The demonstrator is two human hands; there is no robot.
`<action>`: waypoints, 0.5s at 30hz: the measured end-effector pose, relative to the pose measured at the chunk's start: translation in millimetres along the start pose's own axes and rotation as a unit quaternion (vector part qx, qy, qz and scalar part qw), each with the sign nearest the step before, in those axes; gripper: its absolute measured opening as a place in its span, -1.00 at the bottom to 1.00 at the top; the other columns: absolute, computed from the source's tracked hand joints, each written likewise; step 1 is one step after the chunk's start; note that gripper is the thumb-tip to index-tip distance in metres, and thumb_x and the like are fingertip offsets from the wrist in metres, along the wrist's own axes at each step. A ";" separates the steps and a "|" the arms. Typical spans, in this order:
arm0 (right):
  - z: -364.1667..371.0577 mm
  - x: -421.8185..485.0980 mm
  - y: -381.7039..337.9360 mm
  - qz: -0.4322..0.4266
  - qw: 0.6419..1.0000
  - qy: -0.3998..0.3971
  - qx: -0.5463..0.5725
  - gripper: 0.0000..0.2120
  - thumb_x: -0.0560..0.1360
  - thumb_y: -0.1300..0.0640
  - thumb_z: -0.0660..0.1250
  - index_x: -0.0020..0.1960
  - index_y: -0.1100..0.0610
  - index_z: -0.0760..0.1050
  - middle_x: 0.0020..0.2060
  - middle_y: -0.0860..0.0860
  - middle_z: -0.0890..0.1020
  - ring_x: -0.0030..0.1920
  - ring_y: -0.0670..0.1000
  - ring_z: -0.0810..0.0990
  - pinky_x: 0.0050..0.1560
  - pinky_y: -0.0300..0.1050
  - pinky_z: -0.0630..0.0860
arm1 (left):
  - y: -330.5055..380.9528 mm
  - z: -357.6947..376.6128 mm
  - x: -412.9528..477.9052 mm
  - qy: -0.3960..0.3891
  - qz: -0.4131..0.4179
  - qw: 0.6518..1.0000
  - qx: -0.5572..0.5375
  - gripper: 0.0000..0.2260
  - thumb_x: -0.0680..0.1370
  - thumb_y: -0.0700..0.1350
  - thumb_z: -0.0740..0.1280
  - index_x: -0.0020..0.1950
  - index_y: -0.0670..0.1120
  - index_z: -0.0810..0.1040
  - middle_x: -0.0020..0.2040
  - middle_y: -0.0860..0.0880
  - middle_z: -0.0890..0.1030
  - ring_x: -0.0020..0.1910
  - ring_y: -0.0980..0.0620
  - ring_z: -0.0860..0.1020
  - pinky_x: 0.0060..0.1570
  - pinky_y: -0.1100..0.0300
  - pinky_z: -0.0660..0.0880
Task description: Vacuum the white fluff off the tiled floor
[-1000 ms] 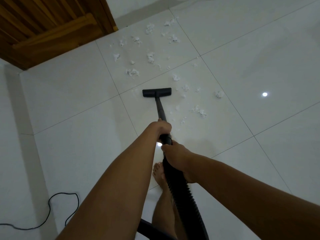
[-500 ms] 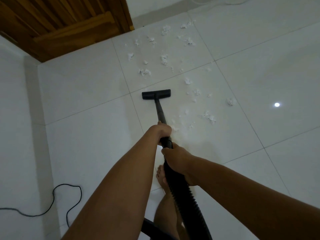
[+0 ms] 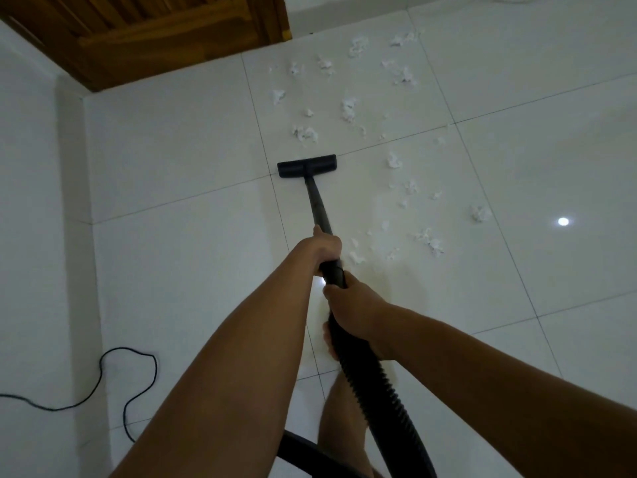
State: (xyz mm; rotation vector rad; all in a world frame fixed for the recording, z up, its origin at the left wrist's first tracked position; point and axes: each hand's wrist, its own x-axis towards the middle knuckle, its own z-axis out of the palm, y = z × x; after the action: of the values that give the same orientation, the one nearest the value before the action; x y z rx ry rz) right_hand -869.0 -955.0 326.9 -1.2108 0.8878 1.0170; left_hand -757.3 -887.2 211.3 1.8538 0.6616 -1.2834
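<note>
- Tiled floor (image 3: pixel 172 150): glossy white tiles fill the view. The fluff sits on the tiles ahead of you and to your right, and none shows on the left.
- Wooden door (image 3: pixel 155 32): it closes off the far left corner. The farthest tufts lie near its frame, so expect to work the head up to that edge.
- Hose (image 3: pixel 389 391): the ribbed black hose runs from the bottom edge up to your right hand, passing over your bare foot (image 3: pixel 329 339).
- Power cord (image 3: pixel 103 367): it loops on the floor at your left, well apart from the cleaning path.
- Wand (image 3: pixel 319 205): it is held at a low slant, which looks meant to keep the head flat on the tile.
- Left hand (image 3: pixel 322 244): fingers wrapped round the wand, forward, likely to steer.
- Right hand (image 3: pixel 355 305): fingers clenched round the wand's rear end where the hose joins, likely to push.
- Floor head (image 3: pixel 306 166): it lies on a tile joint, near one clump but not touching it.
- White fluff (image 3: pixel 348 108): many loose tufts remain, so much of the job is left.
</note>
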 end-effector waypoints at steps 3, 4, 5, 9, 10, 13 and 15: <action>0.0 13.3 -11.9 -0.010 1.000 0.005 -0.014 -0.53 0.70 0.12 0.06 0.55 -0.22 0.17 -0.30 0.17 0.53 -0.48 0.05 0.52 -0.49 -0.13 0.56 | 10.1 -9.4 9.5 -0.001 0.002 1.000 -0.004 -0.30 0.66 -0.22 0.08 0.64 0.12 -0.27 0.31 -0.26 0.52 -0.13 -0.04 0.59 -0.17 0.11 0.62; 0.3 16.8 -15.9 -0.014 1.000 0.005 -0.018 -0.54 0.70 0.12 0.06 0.54 -0.22 0.17 -0.30 0.17 0.53 -0.49 0.04 0.52 -0.50 -0.14 0.55 | 13.0 -11.8 13.1 -0.001 0.002 1.000 -0.010 -0.30 0.66 -0.21 0.07 0.64 0.13 -0.28 0.34 -0.26 0.51 -0.07 -0.06 0.60 -0.10 0.08 0.64; 0.5 20.6 -19.8 -0.016 1.000 0.005 -0.020 -0.55 0.70 0.11 0.06 0.53 -0.22 0.18 -0.30 0.17 0.53 -0.50 0.04 0.52 -0.51 -0.14 0.55 | 16.0 -14.1 16.4 0.001 0.001 1.000 -0.014 -0.31 0.67 -0.20 0.07 0.64 0.14 -0.29 0.37 -0.26 0.48 0.02 -0.08 0.61 0.01 0.04 0.64; 0.7 36.6 -31.2 -0.009 1.000 0.007 -0.026 -0.59 0.70 0.09 0.08 0.50 -0.22 0.20 -0.28 0.16 0.53 -0.47 0.03 0.52 -0.51 -0.15 0.55 | 27.2 -23.1 26.7 0.007 0.000 1.000 -0.007 -0.33 0.69 -0.17 0.06 0.63 0.15 -0.30 0.39 -0.25 0.46 0.19 -0.14 0.60 0.13 -0.01 0.62; 0.9 40.6 -33.0 -0.009 1.000 0.007 -0.026 -0.60 0.70 0.08 0.09 0.49 -0.23 0.21 -0.28 0.16 0.53 -0.48 0.03 0.52 -0.50 -0.15 0.55 | 29.0 -25.2 29.6 0.008 -0.002 1.000 -0.007 -0.33 0.69 -0.16 0.06 0.63 0.16 -0.30 0.37 -0.24 0.48 0.14 -0.12 0.61 0.05 0.02 0.64; 0.4 51.0 -33.3 -0.017 1.000 0.000 -0.022 -0.61 0.70 0.06 0.09 0.46 -0.27 0.21 -0.29 0.15 0.53 -0.49 0.02 0.52 -0.47 -0.13 0.56 | 30.2 -28.0 40.6 0.017 0.001 1.000 -0.016 -0.36 0.71 -0.12 0.05 0.63 0.18 -0.29 0.28 -0.21 0.55 -0.13 -0.01 0.58 -0.22 0.10 0.59; 0.9 57.7 -29.7 -0.022 1.000 -0.001 -0.022 -0.60 0.70 0.04 0.10 0.46 -0.31 0.19 -0.30 0.15 0.53 -0.50 0.01 0.53 -0.45 -0.12 0.57 | 26.4 -27.8 48.7 0.023 0.009 0.999 -0.024 -0.38 0.71 -0.09 0.04 0.64 0.18 -0.28 0.19 -0.20 0.58 -0.19 0.01 0.54 -0.08 0.06 0.64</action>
State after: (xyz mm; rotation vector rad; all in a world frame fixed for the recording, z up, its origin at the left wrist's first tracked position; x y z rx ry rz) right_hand -822.7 -947.8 282.0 -1.2612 0.8373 1.0056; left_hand -704.8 -879.8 179.2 1.8500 0.6921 -1.2057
